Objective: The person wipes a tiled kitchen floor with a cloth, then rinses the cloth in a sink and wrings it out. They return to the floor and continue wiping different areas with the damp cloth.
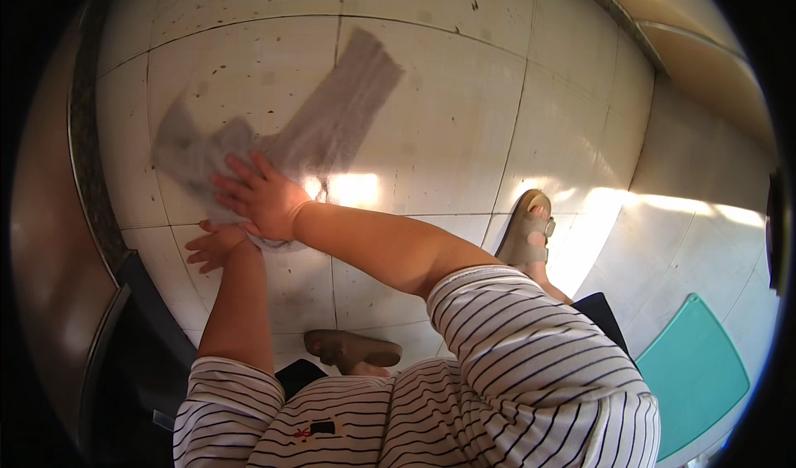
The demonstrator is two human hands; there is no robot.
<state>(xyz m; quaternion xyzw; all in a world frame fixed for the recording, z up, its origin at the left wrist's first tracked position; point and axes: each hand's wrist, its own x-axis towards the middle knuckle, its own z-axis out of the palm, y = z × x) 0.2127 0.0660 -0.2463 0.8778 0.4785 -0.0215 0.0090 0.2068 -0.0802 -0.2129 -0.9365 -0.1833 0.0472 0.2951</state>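
A grey cloth (pixel 339 104) lies spread on the tiled floor (pixel 448 132), bent into two arms, its outline blurred. My right hand (pixel 264 197) rests flat on the cloth's lower left part with its fingers spread. Just below and to the left is my left hand (pixel 216 245), palm down, its fingers apart beside the cloth's near edge. Whether the left hand touches the cloth or only the floor I cannot tell. My right wrist hides part of the cloth.
Dark specks dot the far tiles. My sandalled feet, one in a right sandal (pixel 530 235) and one in a left sandal (pixel 351 350), stand close by. A dark-based cabinet (pixel 46 176) borders the left, a glossy panel (pixel 696 51) the upper right. A teal board (pixel 696 375) is at lower right.
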